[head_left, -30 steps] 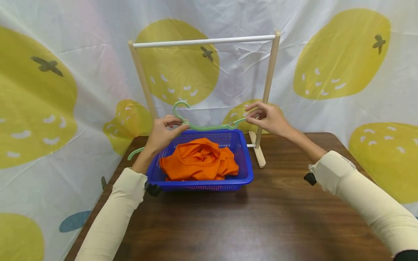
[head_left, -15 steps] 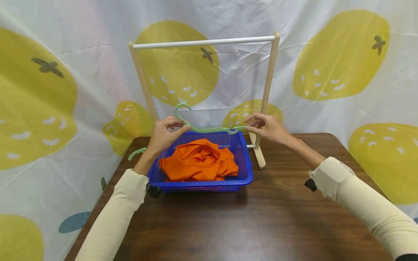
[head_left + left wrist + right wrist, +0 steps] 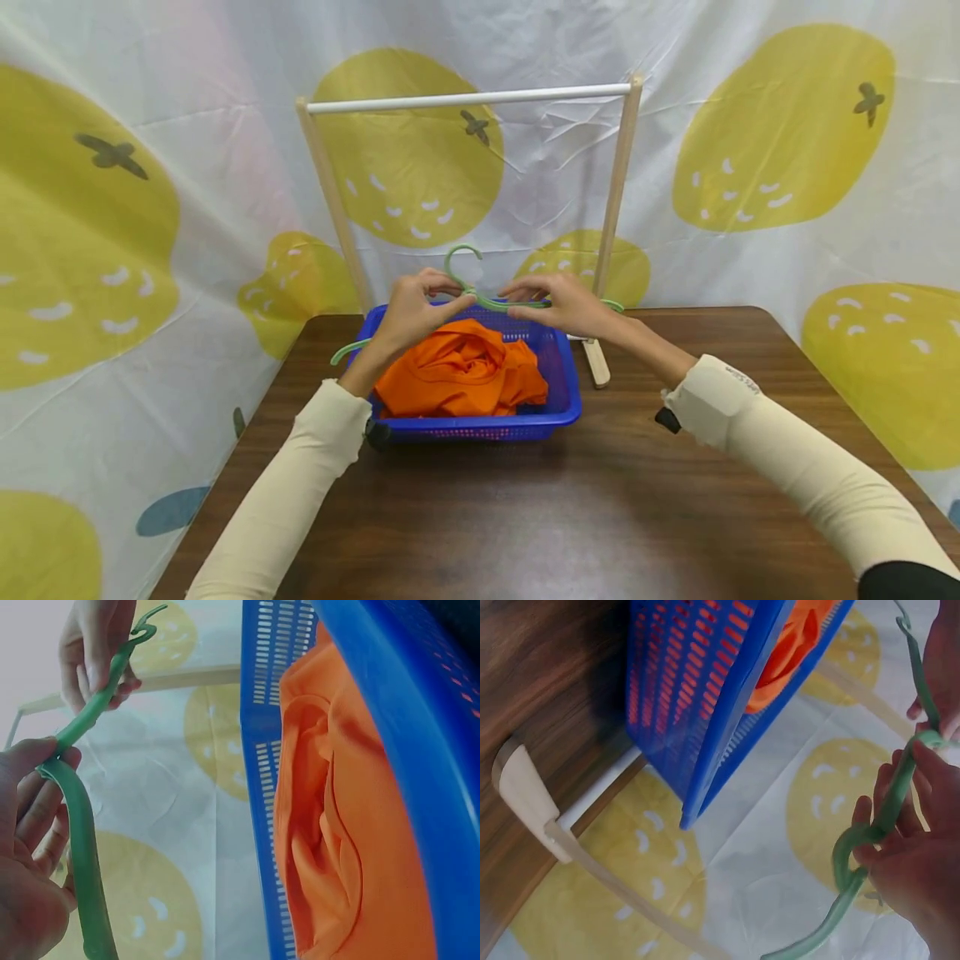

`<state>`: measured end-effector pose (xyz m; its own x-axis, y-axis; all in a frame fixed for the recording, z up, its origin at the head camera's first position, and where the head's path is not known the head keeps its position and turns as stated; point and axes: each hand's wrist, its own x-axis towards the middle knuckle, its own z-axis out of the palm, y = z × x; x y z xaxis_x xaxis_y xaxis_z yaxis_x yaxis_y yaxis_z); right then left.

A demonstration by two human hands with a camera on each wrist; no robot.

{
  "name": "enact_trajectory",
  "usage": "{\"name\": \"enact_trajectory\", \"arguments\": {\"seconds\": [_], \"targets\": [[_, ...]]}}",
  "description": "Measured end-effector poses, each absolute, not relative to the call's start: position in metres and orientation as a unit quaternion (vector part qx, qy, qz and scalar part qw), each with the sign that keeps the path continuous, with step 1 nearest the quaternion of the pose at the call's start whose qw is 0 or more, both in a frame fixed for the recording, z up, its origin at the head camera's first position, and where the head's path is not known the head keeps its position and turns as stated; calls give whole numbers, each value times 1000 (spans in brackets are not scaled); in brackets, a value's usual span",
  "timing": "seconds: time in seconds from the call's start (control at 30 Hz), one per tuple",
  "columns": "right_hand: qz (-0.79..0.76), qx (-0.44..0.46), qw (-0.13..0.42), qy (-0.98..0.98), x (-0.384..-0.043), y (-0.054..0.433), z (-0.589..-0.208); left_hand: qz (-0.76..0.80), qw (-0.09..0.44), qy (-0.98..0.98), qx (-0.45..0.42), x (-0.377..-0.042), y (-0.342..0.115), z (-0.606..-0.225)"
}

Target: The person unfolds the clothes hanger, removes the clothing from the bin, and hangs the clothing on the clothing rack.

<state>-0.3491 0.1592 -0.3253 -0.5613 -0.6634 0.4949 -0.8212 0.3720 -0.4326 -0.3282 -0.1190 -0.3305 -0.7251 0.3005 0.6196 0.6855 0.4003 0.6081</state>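
Note:
A light green clothes hanger [image 3: 491, 305] is held up over the back of the basket, its hook pointing upward. My left hand [image 3: 414, 313] pinches it at the neck, just below the hook, between thumb and fingers. Close beside it, my right hand [image 3: 567, 304] holds the hanger's right arm; in the right wrist view the thumb and fingers lie on either side of the green bar [image 3: 897, 791]. Below both hands, an orange garment [image 3: 461, 379] lies bunched in the blue plastic basket [image 3: 480, 423]. Its collar opening shows in the left wrist view.
Behind the basket stands a wooden rack with a white top rail [image 3: 465, 100]. Its right foot [image 3: 597, 364] rests on the brown table [image 3: 675, 467]. A white curtain [image 3: 570, 192] printed with yellow fruit hangs around the back and sides.
My right hand has slid inward from the hanger's right end toward the neck. The hanger and my left hand have shifted to the right. Basket and garment stay in place.

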Motion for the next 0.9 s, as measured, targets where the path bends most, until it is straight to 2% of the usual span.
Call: {"name": "enact_trajectory", "arguments": {"seconds": [0.23,0.47,0.63,0.77,0.9], "targets": [[369,441,120,-809,-349,160,-332,-448,189,-817,-311,-328,-123,-332],[372,418,133,-818,-349,184,-328,-369,190,-852,-320,-318,-158,-337],[362,407,142,-827,-353,201,-324,-373,178,-857,-307,-314,-181,-343],[361,404,133,-830,-356,204,-323,-397,168,-852,-298,-312,-185,-346],[358,393,115,-839,-356,194,-321,-408,186,-841,-304,-313,-181,-351]]}}
